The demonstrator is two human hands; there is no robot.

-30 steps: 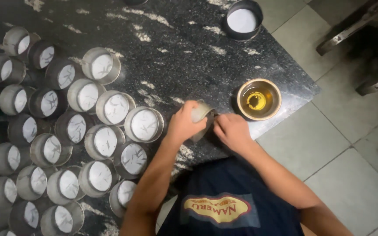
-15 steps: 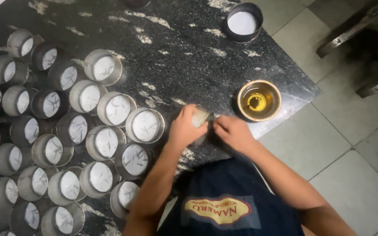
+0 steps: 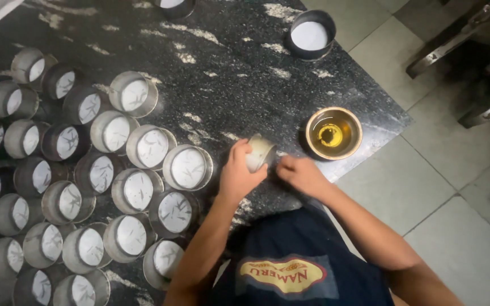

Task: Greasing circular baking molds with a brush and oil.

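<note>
Round metal tin [image 3: 260, 151]: tilted on its side just above the dark speckled counter [image 3: 228, 68], gripped by the left hand [image 3: 238, 173]; half a second earlier it sat slightly higher and the right hand [image 3: 301, 174] was closer, so the pair have drawn apart. Right hand: loosely curled, touching nothing visible. Brass bowl [image 3: 333, 133]: holds yellow oil, just right of the tin. Lined tins [image 3: 143, 147]: many, white discs inside, crowded left. Dark-rimmed tin [image 3: 311, 34]: white-lined, apart at the far edge.

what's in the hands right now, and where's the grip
The left hand grips a small round metal tin by its side wall. The right hand is beside it; whether it holds anything cannot be told.
</note>
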